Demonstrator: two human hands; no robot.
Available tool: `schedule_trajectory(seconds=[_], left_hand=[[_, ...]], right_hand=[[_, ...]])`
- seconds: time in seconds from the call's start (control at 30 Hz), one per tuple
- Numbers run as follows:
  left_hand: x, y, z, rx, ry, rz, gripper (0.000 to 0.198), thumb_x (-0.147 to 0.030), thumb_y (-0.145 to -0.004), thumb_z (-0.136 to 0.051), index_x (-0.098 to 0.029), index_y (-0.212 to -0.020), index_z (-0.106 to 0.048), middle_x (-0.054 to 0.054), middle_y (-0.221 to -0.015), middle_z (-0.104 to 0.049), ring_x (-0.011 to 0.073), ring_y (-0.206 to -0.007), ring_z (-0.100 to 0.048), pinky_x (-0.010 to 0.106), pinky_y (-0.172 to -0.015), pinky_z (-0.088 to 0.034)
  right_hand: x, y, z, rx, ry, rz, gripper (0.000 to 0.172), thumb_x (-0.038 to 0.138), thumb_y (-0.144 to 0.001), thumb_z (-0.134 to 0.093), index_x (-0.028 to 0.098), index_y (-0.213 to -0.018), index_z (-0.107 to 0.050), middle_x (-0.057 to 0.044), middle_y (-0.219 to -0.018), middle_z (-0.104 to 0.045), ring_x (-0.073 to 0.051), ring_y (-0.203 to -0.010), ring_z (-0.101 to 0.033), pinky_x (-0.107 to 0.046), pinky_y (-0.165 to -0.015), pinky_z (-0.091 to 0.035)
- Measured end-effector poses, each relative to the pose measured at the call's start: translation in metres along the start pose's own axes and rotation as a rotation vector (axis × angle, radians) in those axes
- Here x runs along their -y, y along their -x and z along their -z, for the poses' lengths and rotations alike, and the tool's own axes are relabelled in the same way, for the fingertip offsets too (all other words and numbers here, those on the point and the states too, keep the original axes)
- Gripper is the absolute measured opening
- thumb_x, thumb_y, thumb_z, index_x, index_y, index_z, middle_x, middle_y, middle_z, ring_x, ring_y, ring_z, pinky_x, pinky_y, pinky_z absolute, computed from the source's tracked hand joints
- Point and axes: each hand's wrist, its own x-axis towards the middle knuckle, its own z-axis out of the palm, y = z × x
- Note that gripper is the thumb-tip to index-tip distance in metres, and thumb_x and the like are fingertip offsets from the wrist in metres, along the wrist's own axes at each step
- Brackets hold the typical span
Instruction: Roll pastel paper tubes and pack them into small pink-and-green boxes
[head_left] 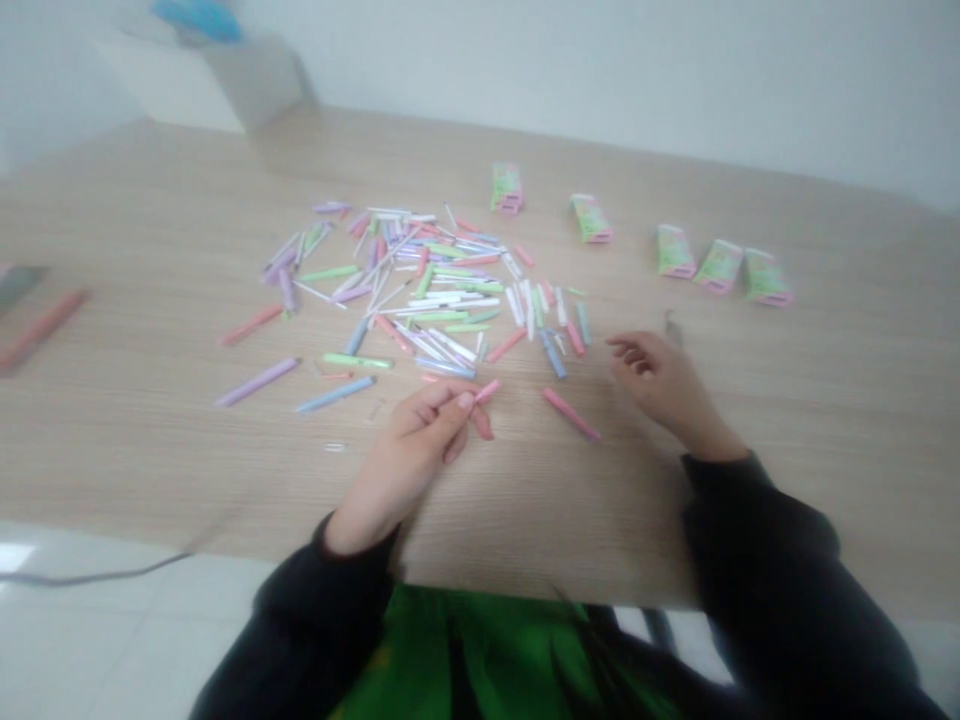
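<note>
Five boxes (pixel 675 252) beyond the right hand (pixel 654 380)

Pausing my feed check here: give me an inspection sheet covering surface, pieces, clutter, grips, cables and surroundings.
Surface: table, pale wood grain.
Pieces: loose pile of slim pieces in pink, purple, green, blue and white; a pink tube lies apart, between the hands.
Clutter: five green-and-pink boxes beyond the right hand; red stick at the left edge, blurred.
Left grip: pinches a small pink piece.
Right grip: fingers loosely bent, nothing seen held.
Cables: dark cable, lower left, below the table's near edge.
Surroundings: white box at back left; pale wall behind.
</note>
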Motion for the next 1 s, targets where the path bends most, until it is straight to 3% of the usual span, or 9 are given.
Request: schedule_trajectory(seconds=[0.07,0.17,0.33,0.47,0.57,0.67,0.8,0.93,1.0], left_hand=[[0.0,0.0,-0.003,-0.007,0.009,0.005,0.026,-0.04,-0.097,-0.061,-0.015,-0.095,-0.068,0.0,-0.075,-0.064,0.0087,-0.052,-0.036,0.027,-0.053,-0.026],[0.003,0.0,-0.008,-0.015,0.053,0.015,0.024,-0.039,-0.094,-0.065,-0.015,-0.093,-0.07,-0.003,-0.067,-0.056,0.0096,-0.055,-0.038,0.026,-0.055,-0.029],[0.009,0.0,-0.02,-0.007,0.161,0.074,0.026,-0.041,-0.089,-0.073,-0.016,-0.098,-0.074,-0.005,-0.064,-0.048,0.0094,-0.06,-0.039,0.024,-0.058,-0.029],[0.01,0.0,-0.029,0.013,0.183,0.087,0.027,-0.042,-0.086,-0.077,-0.016,-0.095,-0.076,-0.005,-0.064,-0.05,0.0094,-0.06,-0.039,0.024,-0.058,-0.029],[0.01,0.001,-0.036,0.05,0.175,0.064,0.024,-0.04,-0.085,-0.077,-0.016,-0.089,-0.076,-0.005,-0.062,-0.051,0.0095,-0.06,-0.039,0.024,-0.059,-0.03],[0.011,0.002,-0.043,0.072,0.15,0.037,0.018,-0.035,-0.086,-0.076,-0.017,-0.085,-0.076,-0.003,-0.067,-0.06,0.0113,-0.067,-0.051,0.025,-0.067,-0.039],[0.013,-0.001,-0.054,0.06,0.088,0.013,0.017,-0.032,-0.086,-0.075,-0.015,-0.085,-0.075,0.002,-0.081,-0.072,0.0143,-0.079,-0.062,0.026,-0.076,-0.046],[0.015,-0.007,-0.063,0.084,0.039,-0.009,0.025,-0.038,-0.089,-0.07,-0.015,-0.099,-0.068,-0.001,-0.073,-0.064,0.0126,-0.065,-0.056,0.025,-0.064,-0.045],[0.015,-0.009,-0.067,0.057,-0.131,-0.039,0.032,-0.04,-0.094,-0.063,-0.014,-0.113,-0.063,0.0,-0.076,-0.062,0.0139,-0.065,-0.056,0.026,-0.064,-0.046]], right_hand=[[0.028,0.008,-0.002,-0.001,-0.084,0.084,0.012,0.028,-0.087,-0.063,0.023,-0.094,-0.072,-0.004,-0.086,-0.07,-0.017,-0.071,-0.063,-0.032,-0.066,-0.053],[0.063,0.024,-0.002,0.026,-0.303,0.082,0.01,0.028,-0.091,-0.065,0.025,-0.097,-0.072,0.0,-0.078,-0.068,-0.016,-0.069,-0.064,-0.03,-0.065,-0.054],[0.09,0.051,-0.005,0.156,-0.486,0.155,0.025,0.025,-0.094,-0.068,0.029,-0.119,-0.069,0.0,-0.095,-0.071,-0.014,-0.078,-0.066,-0.029,-0.073,-0.056],[0.098,0.06,-0.012,0.155,-0.504,0.266,0.033,0.022,-0.093,-0.071,0.031,-0.124,-0.071,-0.001,-0.104,-0.073,-0.014,-0.08,-0.067,-0.03,-0.075,-0.058],[0.101,0.061,-0.017,0.114,-0.503,0.303,0.027,0.018,-0.092,-0.072,0.031,-0.115,-0.077,-0.001,-0.1,-0.076,-0.015,-0.085,-0.071,-0.029,-0.076,-0.06],[0.099,0.064,-0.021,0.054,-0.501,0.295,0.02,0.015,-0.09,-0.073,0.03,-0.101,-0.081,0.0,-0.095,-0.077,-0.017,-0.089,-0.073,-0.029,-0.078,-0.06],[0.089,0.073,-0.025,0.031,-0.459,0.306,0.017,0.015,-0.091,-0.072,0.027,-0.099,-0.079,-0.001,-0.099,-0.077,-0.016,-0.092,-0.074,-0.029,-0.081,-0.06],[0.083,0.081,-0.016,-0.039,-0.422,0.31,0.016,0.013,-0.094,-0.069,0.027,-0.098,-0.076,0.0,-0.099,-0.077,-0.018,-0.1,-0.074,-0.03,-0.087,-0.059],[0.081,0.083,-0.002,-0.079,-0.333,0.309,0.014,0.015,-0.094,-0.068,0.027,-0.097,-0.074,0.0,-0.096,-0.076,-0.018,-0.094,-0.074,-0.029,-0.082,-0.059]])
